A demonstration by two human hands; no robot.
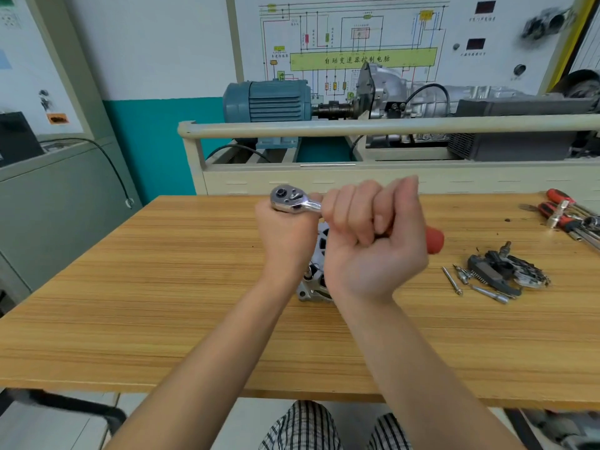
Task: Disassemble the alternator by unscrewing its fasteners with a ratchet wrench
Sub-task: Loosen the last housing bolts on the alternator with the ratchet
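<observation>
The alternator (316,271) stands on the wooden tabletop (162,287), mostly hidden between and below both hands. The right hand (373,235) grips the ratchet wrench (293,200) by its red handle. The left hand (285,228) is wrapped beneath the chrome ratchet head, what it holds hidden.

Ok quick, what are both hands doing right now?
Left hand: curled just under the ratchet wrench head, steadying it over the alternator.
Right hand: closed in a fist around the wrench's red handle.
</observation>
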